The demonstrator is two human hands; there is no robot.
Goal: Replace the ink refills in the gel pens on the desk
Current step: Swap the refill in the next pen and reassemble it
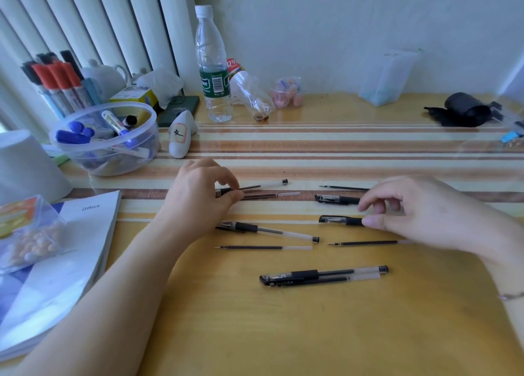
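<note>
Plastic pens [323, 276] lie scattered mid-desk, light, stiff and slick; grip the rubber sleeve. Left hand [198, 197] pinches a pen [249, 187] at 10 o'clock. Right hand [419, 205], at 3 o'clock, loosely curled over another pen [340, 220], holds nothing.

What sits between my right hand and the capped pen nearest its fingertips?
Nothing visible. The right hand hovers with its fingertips right at the grip end of the capped pen, with only bare desk around it. A second capped pen lies just beyond, not in the way.
</note>
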